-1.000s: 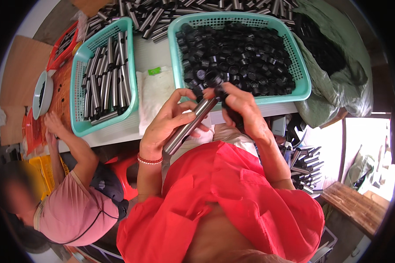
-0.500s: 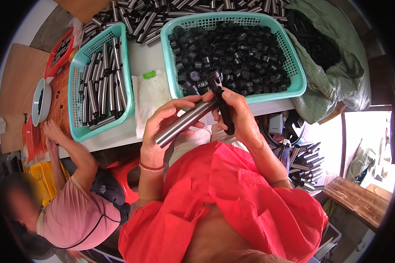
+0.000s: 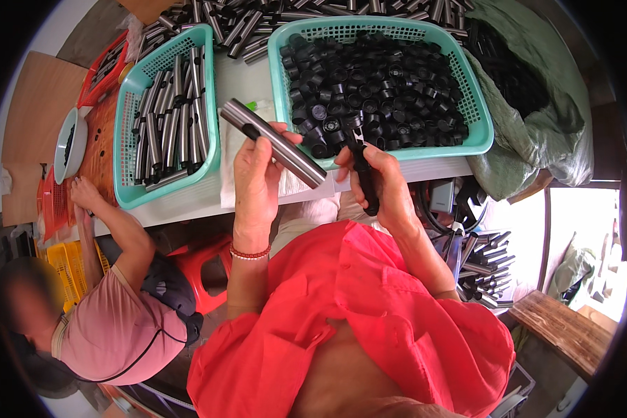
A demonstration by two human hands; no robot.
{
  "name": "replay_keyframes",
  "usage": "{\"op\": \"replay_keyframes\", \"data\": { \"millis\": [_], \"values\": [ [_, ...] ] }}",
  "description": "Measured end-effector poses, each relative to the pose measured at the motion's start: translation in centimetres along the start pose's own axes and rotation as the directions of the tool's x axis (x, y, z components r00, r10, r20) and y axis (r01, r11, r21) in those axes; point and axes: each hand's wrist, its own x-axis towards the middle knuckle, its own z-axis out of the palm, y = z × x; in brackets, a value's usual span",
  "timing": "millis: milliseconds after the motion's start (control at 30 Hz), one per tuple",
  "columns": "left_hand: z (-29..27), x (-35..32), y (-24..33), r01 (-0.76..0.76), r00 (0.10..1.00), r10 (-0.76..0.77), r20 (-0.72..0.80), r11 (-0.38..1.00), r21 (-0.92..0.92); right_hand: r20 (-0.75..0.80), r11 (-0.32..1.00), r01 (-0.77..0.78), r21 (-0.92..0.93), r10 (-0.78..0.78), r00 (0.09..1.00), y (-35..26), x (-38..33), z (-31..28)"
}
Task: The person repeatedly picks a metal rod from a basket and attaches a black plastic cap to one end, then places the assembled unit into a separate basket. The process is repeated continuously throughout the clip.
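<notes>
A shiny metal tube (image 3: 290, 155) with a dark oblong slot in its side lies tilted across my left hand (image 3: 255, 184), whose thumb and fingers close on it. One end points up toward the basket of tubes, the other down toward my right hand (image 3: 390, 189). That hand is closed round a slim black plastic part (image 3: 363, 171) with a forked head, held nearly upright. Tube and black part are apart. Just beyond stands a turquoise basket (image 3: 486, 134) filled with black plastic caps (image 3: 380, 87).
To the left a second turquoise basket (image 3: 123, 157) holds metal tubes (image 3: 166, 132). More loose tubes (image 3: 247, 28) lie along the back. A green woven sack (image 3: 561, 118) sits at the right. A co-worker in a pink shirt (image 3: 122, 334) works at the far left beside a white bowl (image 3: 76, 150).
The tube has come away from the black part, moved up and left, and swung so its upper end points left; its slot now shows. The right hand keeps the black part, shifted slightly right.
</notes>
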Motion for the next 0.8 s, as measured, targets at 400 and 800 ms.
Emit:
{"op": "replay_keyframes", "data": {
  "millis": [400, 800],
  "values": [
    [1.2, 2.3, -0.6, 0.006, 0.997, 0.021, 0.071, 0.934, -0.356, 0.07, 0.974, -0.084, -0.21, 0.101, 0.992, 1.7, -1.8, 0.2],
    [2.9, 1.8, -0.9, -0.023, 0.999, 0.019, -0.048, 0.997, -0.07, 0.088, 0.92, -0.001, -0.392, 0.039, 0.995, 2.9, -1.1, 0.8]
  ]
}}
